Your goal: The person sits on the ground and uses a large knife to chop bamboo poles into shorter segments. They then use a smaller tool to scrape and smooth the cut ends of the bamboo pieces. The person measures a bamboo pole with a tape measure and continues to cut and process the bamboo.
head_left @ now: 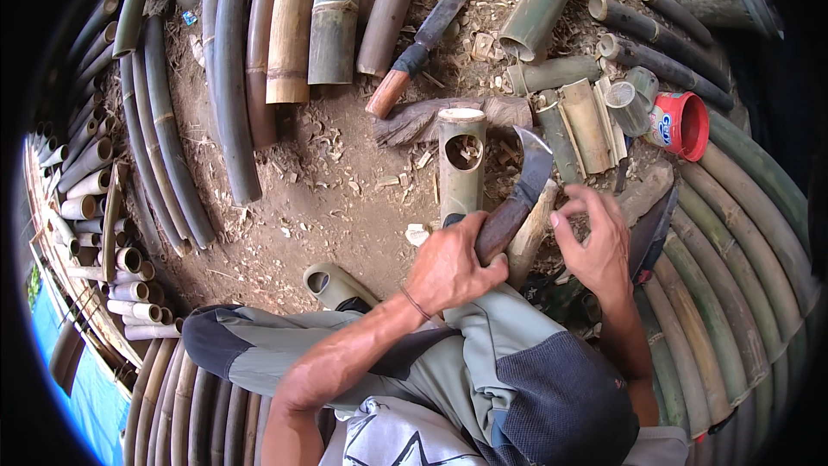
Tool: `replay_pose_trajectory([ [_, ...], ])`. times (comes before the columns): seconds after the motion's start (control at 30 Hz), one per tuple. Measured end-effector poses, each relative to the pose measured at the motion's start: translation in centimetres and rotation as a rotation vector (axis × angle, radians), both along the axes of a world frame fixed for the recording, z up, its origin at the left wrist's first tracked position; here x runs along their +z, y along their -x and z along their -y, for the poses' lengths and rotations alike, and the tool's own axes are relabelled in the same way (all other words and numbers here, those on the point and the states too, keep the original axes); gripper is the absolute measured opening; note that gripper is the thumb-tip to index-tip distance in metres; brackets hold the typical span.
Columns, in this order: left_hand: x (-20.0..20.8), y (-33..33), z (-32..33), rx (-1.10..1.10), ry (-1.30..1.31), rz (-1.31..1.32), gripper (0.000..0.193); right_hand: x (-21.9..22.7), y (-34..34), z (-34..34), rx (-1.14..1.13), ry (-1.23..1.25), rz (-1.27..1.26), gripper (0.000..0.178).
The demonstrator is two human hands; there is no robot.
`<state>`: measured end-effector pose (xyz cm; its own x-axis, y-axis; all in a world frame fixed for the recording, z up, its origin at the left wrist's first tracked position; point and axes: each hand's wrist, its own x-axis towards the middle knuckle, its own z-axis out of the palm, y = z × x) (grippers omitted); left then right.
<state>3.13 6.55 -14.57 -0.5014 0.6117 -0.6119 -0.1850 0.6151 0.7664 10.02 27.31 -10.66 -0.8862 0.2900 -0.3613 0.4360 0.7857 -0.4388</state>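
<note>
My left hand is wrapped round the dark wooden handle of a curved knife, its hooked blade pointing up and away from me. Directly behind the blade is a short bamboo section with a round hole cut in its side; wood chips show inside the hole. To the right of the knife, my right hand hangs in the air, fingers loosely bent and apart, holding nothing. A larger knife with a reddish wooden handle leans on a dark log.
Long bamboo poles lie at the far left, and a stack of cut bamboo fills the left side. A red tub and a clear cup stand at right, near short bamboo pieces. Bamboo slats form the seat.
</note>
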Motion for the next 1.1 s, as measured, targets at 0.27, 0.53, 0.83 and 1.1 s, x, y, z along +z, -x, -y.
replay_pose_trajectory([
  [0.27, 2.0, 5.5, -0.2, 0.492, -0.477, 0.489, 0.053, -5.5, 4.5, -2.5, 0.27, 0.417, -0.605, 0.039],
  [0.53, -12.2, 0.1, 1.4, 0.583, -0.005, 0.162, 0.092, -11.4, 6.7, 0.1, -0.114, 0.943, -0.64, 0.014],
  [0.83, -13.5, -1.4, -1.1, 0.559, -0.004, 0.143, 0.085, -12.7, 7.0, 0.4, 0.085, 0.73, -0.734, 0.018],
  [1.1, -15.3, -1.9, -1.2, 0.599, -0.082, 0.164, 0.08, -13.1, 6.6, 0.1, 0.031, 0.731, -0.745, 0.017],
])
